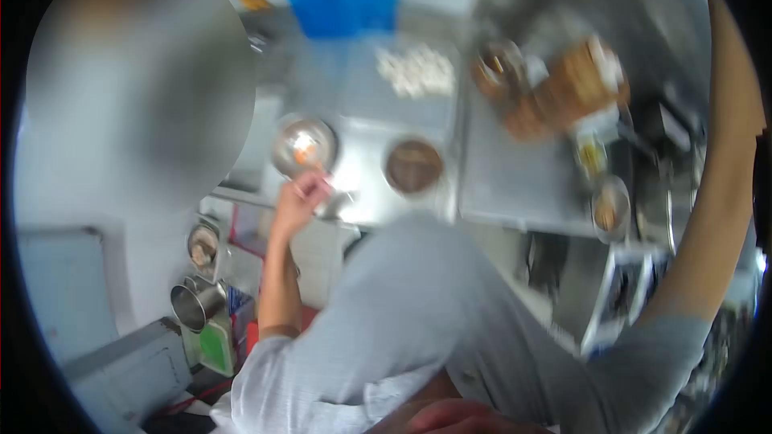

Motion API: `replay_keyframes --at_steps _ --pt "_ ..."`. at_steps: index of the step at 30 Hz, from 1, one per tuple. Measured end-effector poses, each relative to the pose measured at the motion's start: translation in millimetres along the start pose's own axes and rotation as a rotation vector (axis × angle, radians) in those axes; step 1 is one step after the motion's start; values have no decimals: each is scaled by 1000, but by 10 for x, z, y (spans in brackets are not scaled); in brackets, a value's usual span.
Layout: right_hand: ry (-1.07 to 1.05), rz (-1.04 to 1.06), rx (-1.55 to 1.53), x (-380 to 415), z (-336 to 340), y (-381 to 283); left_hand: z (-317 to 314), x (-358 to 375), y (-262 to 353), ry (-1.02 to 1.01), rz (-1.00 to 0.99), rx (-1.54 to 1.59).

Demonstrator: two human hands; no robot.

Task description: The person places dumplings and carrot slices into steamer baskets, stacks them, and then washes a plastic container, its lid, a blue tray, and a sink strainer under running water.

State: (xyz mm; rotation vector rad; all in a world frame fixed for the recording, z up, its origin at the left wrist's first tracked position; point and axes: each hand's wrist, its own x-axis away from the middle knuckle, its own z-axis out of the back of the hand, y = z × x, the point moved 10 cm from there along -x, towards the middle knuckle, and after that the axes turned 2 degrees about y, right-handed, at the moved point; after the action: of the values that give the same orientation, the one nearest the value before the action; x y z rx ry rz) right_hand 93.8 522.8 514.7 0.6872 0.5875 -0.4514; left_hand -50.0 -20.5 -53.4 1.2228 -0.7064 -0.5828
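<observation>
Grey shirt [418, 313] nearest, left hand [299, 197] grip clamped on small utensil [330, 207], two bowls [304, 145] ahead, right hand unseen.

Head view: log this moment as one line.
left hand: raised by steel bowl, grip blurred | right hand: out of frame, arm stretched up | brown bowl on steel counter | image motion-blurred

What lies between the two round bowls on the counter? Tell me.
Nothing that shows: in the head view, the counter between the orange-filled bowl and the brown-filled bowl is bare steel, though the picture is blurred.
</observation>
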Motion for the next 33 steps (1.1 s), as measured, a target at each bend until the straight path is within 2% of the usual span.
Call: replay_keyframes --at_steps 1,3,4,7,8,10,11,12,14,15,17,18,20,22,23,26,30,33 --pt "60 18 -2 -130 -50 182 110 -62 259 15 -51 29" --pt "243 23 -11 -368 24 415 548 -91 958 31 -203 -146" --pt "113 -189 -110 -321 138 268 888 -87 1416 176 -263 -257" --pt "308 -294 -220 -239 446 343 1683 178 3007 485 -657 -604" --pt "392 -332 -225 -186 548 370 2005 179 3274 576 -710 -650" --pt "526 -444 -217 -1 693 433 2666 34 3830 755 -678 -747" --pt "584 -512 -201 78 837 492 2992 -122 4103 799 -678 -902" --pt "643 -583 -181 184 980 573 3289 -295 4323 804 -680 -899" --pt "650 -666 -177 403 1169 742 3640 -564 4790 887 -870 -1056" --pt "652 -709 -171 547 1224 819 3820 -787 4949 908 -833 -1148" --pt "659 -727 -729 872 897 1229 3997 -1226 5293 956 -718 -1356" --pt "652 -726 -1003 1063 753 1324 3990 -1347 5414 977 -642 -1334" --pt "533 -740 -1280 1497 887 454 3930 -1627 5613 988 -523 -1306" --pt "372 -714 -1212 2028 771 -99 3936 -1820 5625 966 -485 -1295" --pt "335 -737 -1368 2239 667 -532 3937 -1939 5621 951 -481 -1291" --pt "66 -958 -1279 2866 399 -1454 3928 -2390 5564 881 -525 -1266" --pt "-84 -1225 -1461 3706 -203 -2111 3805 -2838 5641 798 -618 -1188" --pt "-188 -1369 -1519 4135 -480 -2412 3774 -2637 5749 819 -631 -1115"
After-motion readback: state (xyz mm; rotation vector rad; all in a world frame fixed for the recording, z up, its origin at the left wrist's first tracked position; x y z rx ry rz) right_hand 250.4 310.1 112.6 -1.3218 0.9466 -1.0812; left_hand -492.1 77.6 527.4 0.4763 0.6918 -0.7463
